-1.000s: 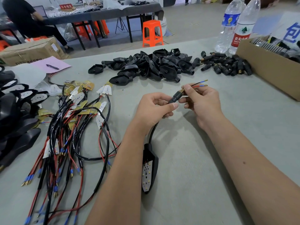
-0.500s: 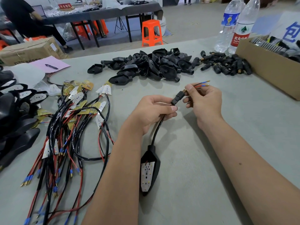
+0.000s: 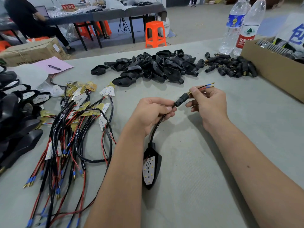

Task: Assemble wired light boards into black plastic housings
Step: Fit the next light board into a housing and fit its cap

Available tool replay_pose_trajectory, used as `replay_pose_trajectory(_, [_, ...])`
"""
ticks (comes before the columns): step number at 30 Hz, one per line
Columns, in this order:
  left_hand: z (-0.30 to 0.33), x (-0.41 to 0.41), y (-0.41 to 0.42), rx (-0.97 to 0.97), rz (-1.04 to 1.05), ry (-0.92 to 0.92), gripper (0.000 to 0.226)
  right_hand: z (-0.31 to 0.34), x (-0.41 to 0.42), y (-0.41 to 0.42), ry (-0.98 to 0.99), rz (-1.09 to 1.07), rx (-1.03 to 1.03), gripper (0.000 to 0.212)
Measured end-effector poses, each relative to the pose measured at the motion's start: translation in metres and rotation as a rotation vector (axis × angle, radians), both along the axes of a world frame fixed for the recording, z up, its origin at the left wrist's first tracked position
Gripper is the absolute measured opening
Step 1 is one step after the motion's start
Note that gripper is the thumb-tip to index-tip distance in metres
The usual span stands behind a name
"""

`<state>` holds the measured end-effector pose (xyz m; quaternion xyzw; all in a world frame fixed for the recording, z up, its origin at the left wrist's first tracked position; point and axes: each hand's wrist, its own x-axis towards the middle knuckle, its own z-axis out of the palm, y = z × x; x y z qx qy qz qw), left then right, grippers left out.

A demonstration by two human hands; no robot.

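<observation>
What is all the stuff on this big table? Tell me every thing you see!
Empty black plastic housings: a pile, black, far middle.
Small black plug connectors: a heap, black with brass, far right.
Wired light boards: a bundle, white boards, red and black wires, left.
Finished black housings: a stack, left edge.
Housing with light board inside: one, between the arms.
Clear water bottles: two, far right.
Brown cardboard box: one, right.
Pink paper: one, far left, pen on it.
Left hand: grips the cable.
Right hand: pinches the wires.
</observation>
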<state>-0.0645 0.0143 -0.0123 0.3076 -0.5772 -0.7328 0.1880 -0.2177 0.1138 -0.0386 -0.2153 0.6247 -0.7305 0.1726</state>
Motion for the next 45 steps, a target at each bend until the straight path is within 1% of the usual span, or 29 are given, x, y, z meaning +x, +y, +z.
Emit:
replay_pose_trajectory(4, [-0.002, -0.003, 0.000, -0.025, 0.057, -0.009, 0.023, 0.000, -0.001, 0.000, 0.001, -0.002, 0.002, 0.006])
replay_pose_trajectory(8, [-0.006, -0.007, 0.003, -0.175, 0.148, -0.058, 0.016, 0.001, 0.002, 0.001, 0.039, -0.025, 0.019, 0.007])
replay_pose_trajectory(11, [-0.006, -0.007, 0.006, -0.259, 0.103, -0.074, 0.014, 0.001, 0.004, 0.001, 0.053, -0.105, 0.039, 0.010])
replay_pose_trajectory(15, [-0.005, -0.010, 0.011, -0.437, 0.073, -0.115, 0.015, 0.001, 0.006, 0.001, 0.070, -0.195, 0.062, 0.015])
replay_pose_trajectory(21, [-0.006, -0.015, 0.014, -0.679, 0.090, -0.154, 0.022, 0.002, 0.007, 0.000, 0.095, -0.201, 0.082, 0.018])
replay_pose_trajectory(24, [-0.009, -0.015, 0.011, -0.727, 0.111, -0.170, 0.026, 0.002, 0.006, 0.000, 0.081, -0.161, 0.076, 0.017])
replay_pose_trajectory(28, [-0.009, -0.014, 0.010, -0.690, 0.135, -0.153, 0.026, 0.003, 0.004, 0.001, 0.007, -0.001, 0.011, 0.011])
replay_pose_trajectory(31, [-0.008, -0.013, 0.010, -0.631, 0.129, -0.128, 0.023, 0.003, 0.002, 0.003, -0.029, 0.061, -0.029, 0.006])
replay_pose_trajectory(36, [-0.003, -0.007, 0.008, -0.422, 0.069, -0.065, 0.015, 0.005, -0.002, 0.006, -0.131, 0.158, -0.126, 0.002])
replay_pose_trajectory(39, [0.002, -0.001, 0.006, -0.317, 0.016, 0.008, 0.011, 0.007, -0.002, 0.008, -0.212, 0.229, -0.200, 0.006])
replay_pose_trajectory(42, [0.003, 0.001, 0.005, -0.270, -0.028, 0.040, 0.008, 0.008, -0.002, 0.008, -0.253, 0.258, -0.217, 0.008])
replay_pose_trajectory(45, [0.003, 0.001, 0.006, -0.304, 0.002, 0.051, 0.011, 0.006, -0.004, 0.007, -0.229, 0.196, -0.160, 0.009])
